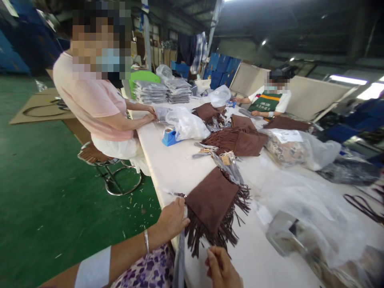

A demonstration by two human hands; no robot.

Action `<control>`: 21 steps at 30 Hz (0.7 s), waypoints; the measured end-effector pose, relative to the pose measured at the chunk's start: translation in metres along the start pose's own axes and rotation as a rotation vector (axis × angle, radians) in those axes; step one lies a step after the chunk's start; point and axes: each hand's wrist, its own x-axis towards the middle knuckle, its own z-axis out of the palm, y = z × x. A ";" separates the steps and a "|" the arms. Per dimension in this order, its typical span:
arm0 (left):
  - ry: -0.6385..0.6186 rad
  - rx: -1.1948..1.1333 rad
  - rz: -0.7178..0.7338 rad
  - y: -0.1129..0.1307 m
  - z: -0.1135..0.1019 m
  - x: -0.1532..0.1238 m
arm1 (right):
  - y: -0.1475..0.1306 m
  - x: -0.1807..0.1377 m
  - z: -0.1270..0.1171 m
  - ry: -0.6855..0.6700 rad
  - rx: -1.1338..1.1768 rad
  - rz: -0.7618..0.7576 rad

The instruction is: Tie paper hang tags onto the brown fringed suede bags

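Observation:
A dark brown suede-like bag [213, 198] with long fringe lies on the white table in front of me. My left hand [174, 218] is closed at the bag's left corner, fingers curled round its strap. A long grey-wrapped length of strap [179, 260] hangs down below that hand, along the table edge. Near the fringe at the bag's lower edge, my right hand [221, 266] has thumb and fingers pinched together; what is between them cannot be made out. Beyond the bag lie tagged, grey-wrapped straps [229, 164] and more brown fringed bags [240, 140].
Two co-workers, one at the left edge [99, 104] and one at the far side [268, 100], handle items. A blue tape dispenser [171, 137], clear plastic bags [189, 124] and stacked grey packages [150, 92] are on the table. Plastic-wrapped bundles [288, 148] lie right.

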 end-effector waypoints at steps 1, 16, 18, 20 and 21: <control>-0.036 -0.024 -0.001 -0.002 -0.001 0.004 | -0.008 0.002 0.002 -0.019 -0.001 -0.030; -0.445 -0.879 -0.195 -0.059 -0.028 -0.018 | -0.092 0.040 0.045 -0.242 -0.024 -0.402; -0.434 -0.925 -0.237 -0.057 -0.028 -0.023 | -0.085 0.040 0.052 -0.290 -0.034 -0.411; -0.425 -0.959 -0.281 -0.055 -0.027 -0.025 | -0.080 0.039 0.053 -0.320 -0.038 -0.418; -0.421 -0.969 -0.301 -0.054 -0.025 -0.026 | -0.080 0.039 0.052 -0.325 -0.039 -0.421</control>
